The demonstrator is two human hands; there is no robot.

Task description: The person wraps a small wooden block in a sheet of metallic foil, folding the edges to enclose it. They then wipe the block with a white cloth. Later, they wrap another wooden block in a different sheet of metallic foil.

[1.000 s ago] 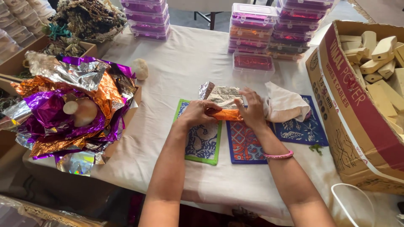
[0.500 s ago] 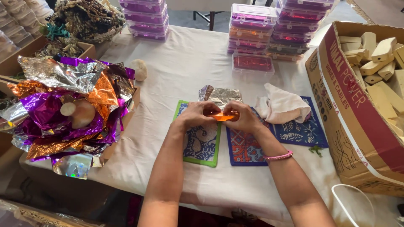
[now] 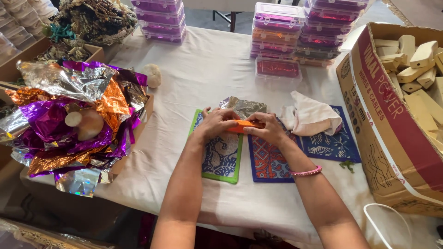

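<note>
Both hands meet at the table's middle on a small orange foil-wrapped piece (image 3: 244,125). My left hand (image 3: 217,122) grips its left end and my right hand (image 3: 265,129) pinches its right end. Under them lie a green-edged blue patterned mat (image 3: 220,157) and a blue mat with a red pattern (image 3: 270,163). A crumpled silver foil sheet (image 3: 244,106) lies just behind the hands. A pink bangle (image 3: 304,172) circles my right wrist.
A heap of purple, orange and silver foil (image 3: 69,120) fills a box at left. White cloth (image 3: 314,117) rests on a third blue mat (image 3: 334,145). A cardboard box of wooden blocks (image 3: 392,115) stands at right. Stacked plastic boxes (image 3: 281,34) line the back.
The hands have shifted the orange piece slightly lower and flattened it between them; earlier they held it raised with fingertips together. The rest is unmoved.
</note>
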